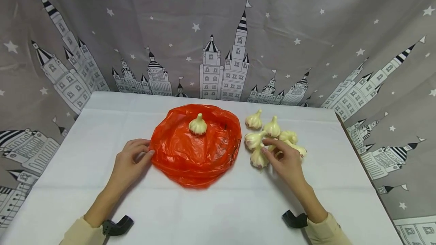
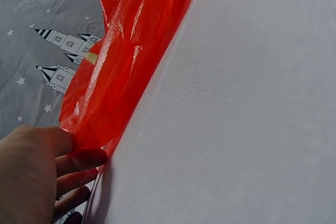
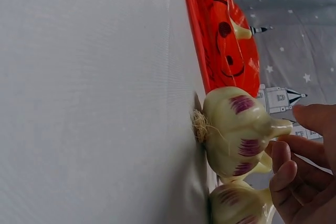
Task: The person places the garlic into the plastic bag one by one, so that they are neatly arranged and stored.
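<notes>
A red plastic bag [image 1: 184, 162] lies spread on the white table, its rim rolled outward into a round shape. One garlic bulb [image 1: 198, 124] sits inside. At the bag's left rim, my left hand [image 1: 131, 162] pinches the plastic between thumb and fingers [image 2: 81, 161]. To the right of the bag is a loose group of garlic bulbs [image 1: 271, 127], pale with purple streaks. My right hand [image 1: 284, 160] reaches over them, thumb and forefinger apart on either side of the stem of the nearest bulb [image 3: 236, 132]. That bulb stands with its roots toward the table.
A grey curtain [image 1: 272, 29] printed with castles and stars hangs behind the table [image 1: 221, 214]. The table's right edge [image 1: 357, 158] runs past the garlic. Black wrist mounts [image 1: 118, 226] sit at both sleeves.
</notes>
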A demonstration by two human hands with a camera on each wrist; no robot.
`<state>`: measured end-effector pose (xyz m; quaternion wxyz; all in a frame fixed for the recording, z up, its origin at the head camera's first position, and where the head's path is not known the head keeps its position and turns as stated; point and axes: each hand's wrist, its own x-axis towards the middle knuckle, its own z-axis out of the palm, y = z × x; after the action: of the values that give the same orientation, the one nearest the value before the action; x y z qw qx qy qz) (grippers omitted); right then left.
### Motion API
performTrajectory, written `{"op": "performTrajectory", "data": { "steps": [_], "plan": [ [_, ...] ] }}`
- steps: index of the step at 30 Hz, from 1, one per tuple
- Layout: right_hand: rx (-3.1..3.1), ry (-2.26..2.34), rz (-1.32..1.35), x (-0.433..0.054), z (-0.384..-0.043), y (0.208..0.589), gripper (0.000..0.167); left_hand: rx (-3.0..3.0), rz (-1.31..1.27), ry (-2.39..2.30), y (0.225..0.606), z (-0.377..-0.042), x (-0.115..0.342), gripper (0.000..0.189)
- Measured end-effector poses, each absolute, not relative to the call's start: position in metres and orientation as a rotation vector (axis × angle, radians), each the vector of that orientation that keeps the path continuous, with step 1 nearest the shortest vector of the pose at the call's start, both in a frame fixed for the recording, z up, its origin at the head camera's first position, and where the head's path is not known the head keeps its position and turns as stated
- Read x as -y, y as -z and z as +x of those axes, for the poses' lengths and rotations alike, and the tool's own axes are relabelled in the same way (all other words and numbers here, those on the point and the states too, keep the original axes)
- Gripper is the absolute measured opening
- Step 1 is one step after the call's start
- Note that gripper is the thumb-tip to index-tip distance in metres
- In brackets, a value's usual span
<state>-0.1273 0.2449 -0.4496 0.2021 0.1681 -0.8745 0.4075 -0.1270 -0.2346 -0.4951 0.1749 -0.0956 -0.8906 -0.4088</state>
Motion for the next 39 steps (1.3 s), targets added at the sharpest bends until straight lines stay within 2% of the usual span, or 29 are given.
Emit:
{"op": "performTrajectory", "data": {
  "steps": [20, 39],
  "plan": [
    [2.455, -1.117, 0.451, -0.237, -0.128, 0.453, 0.020, 2.510, -0.276, 1.177, 0.491, -0.127, 0.233, 0.006],
    [2.381, -1.163, 0.448, -0.233, -0.124, 0.451, 0.020, 2.515, -0.264, 1.176, 0.491, -0.126, 0.234, 0.008]
  ]
}}
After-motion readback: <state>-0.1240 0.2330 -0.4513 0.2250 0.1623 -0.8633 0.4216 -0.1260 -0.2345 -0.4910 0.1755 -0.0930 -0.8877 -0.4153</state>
